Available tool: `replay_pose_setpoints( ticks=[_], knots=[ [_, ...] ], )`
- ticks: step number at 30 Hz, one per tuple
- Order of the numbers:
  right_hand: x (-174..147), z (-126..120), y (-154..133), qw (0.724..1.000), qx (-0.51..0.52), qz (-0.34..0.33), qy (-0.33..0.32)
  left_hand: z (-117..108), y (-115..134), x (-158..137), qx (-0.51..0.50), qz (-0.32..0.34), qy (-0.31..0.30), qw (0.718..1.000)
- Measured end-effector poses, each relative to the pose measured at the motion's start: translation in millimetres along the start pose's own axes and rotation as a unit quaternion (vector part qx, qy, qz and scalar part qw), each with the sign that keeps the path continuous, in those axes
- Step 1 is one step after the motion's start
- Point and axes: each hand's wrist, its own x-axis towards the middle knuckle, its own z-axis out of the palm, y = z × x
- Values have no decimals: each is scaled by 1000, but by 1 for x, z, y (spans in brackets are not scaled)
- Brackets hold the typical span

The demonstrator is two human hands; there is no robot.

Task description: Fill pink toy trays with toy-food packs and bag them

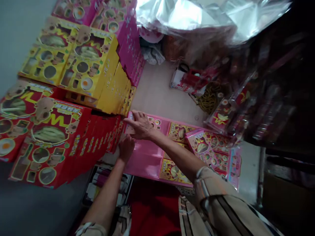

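A long pink tray box [144,164] lies across the table in front of me. At its far left end my right hand [140,126] is closed over a small pink printed box [129,126], fingers curled on its top. My left hand [126,148] is just below, against the tray's left end, with its fingers curled and partly hidden. Yellow printed boxes [178,132] lie in the tray's middle. A pink printed pack [202,146] rests tilted over its right part, beside small red boxes [220,160].
At left stand tall stacks of red boxes [49,141], yellow boxes [91,62] and magenta boxes [128,42]. Clear plastic film [187,16] hangs at the top. Rubber bands [209,98] and a red-white carton [188,80] sit behind the tray; wrapped packs [222,114] lie right.
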Motion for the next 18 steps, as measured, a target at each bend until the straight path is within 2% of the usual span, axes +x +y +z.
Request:
replay_pose_setpoints(
  ticks=[3, 7, 10, 13, 18],
  knots=[
    [-4, 32, 20, 1000, 6, 3, -12, 4, 3, -4, -25, -21, 19, 999],
    [-30, 33, 38, 998, -2, 55, 11, 4, 11, -8, -72, -29, 39, 996],
    [-26, 32, 37, 992, -12, 122, 34, 6, 18, -7, -97, -36, 46, 994],
    [-12, 42, 29, 983, -28, 178, 37, 6, 20, -6, -114, -29, 48, 992],
    [-6, 58, 21, 977, -72, 196, 42, 0, 23, -8, -105, -49, 39, 992]
  ],
)
